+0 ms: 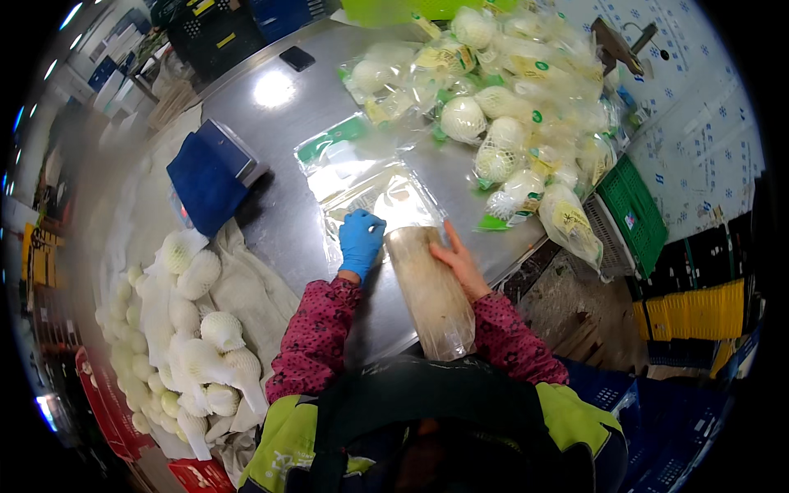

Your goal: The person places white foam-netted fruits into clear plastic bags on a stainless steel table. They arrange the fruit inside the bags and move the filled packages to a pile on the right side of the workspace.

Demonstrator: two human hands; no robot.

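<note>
My left hand (361, 241), in a blue glove, has its fingers bent together over the near part of flat clear plastic bags (345, 179) with a green printed end. Whether it pinches the film cannot be told. Bare, my right hand (459, 262) lies along the right side of a long brownish cylinder wrapped in clear plastic (428, 283), thumb and fingers against its upper part. The cylinder's far end touches the bags, and its near end points at my body. Beyond my right hand, bagged white onions in foam nets (462, 120) are heaped on the metal table (283, 209).
Left of the bags stands a scale (231, 148) partly covered by a blue cloth (206, 182). Netted and loose onions (200, 345) lie on pale cloth at the left. A black phone (297, 58) rests at the far side. A green crate (632, 215) stands by the right edge.
</note>
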